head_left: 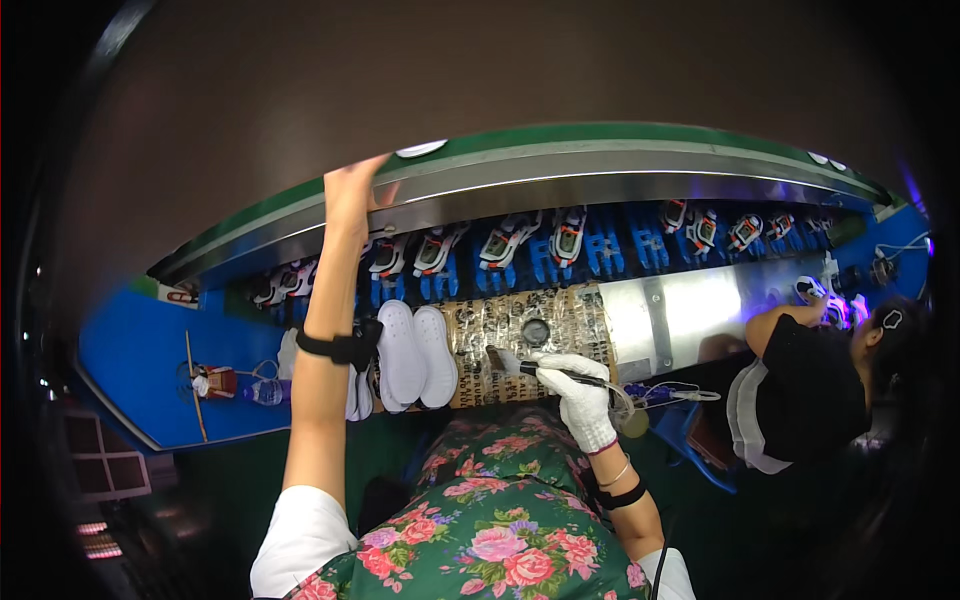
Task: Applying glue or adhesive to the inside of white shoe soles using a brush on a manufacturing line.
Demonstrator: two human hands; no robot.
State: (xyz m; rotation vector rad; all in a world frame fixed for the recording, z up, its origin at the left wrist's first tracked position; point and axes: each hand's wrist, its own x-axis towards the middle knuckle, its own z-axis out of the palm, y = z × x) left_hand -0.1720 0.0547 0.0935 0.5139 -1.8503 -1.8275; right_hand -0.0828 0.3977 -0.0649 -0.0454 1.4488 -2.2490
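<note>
My right hand (578, 392), in a white glove, is closed around a brush (508, 362) with a dark handle and flat bristles. The bristles hover over or touch a work surface covered in brown paper and clear tape (488, 320); I cannot tell which. Just beyond the brush sits a small round dark dish (536, 331). My bare left hand (350, 195) stretches far forward over a metal rail toward a green upper belt, its fingers hidden by the dark panel above. White shoe soles (436, 355) lie beside my left forearm.
Shoe uppers in white and orange (508, 240) sit on a row of blue holders (606, 252) behind a metal rail (560, 168). A bare metal plate (690, 310) adjoins the work surface. At right sits another person (808, 395). A bottle (266, 391) stands at left.
</note>
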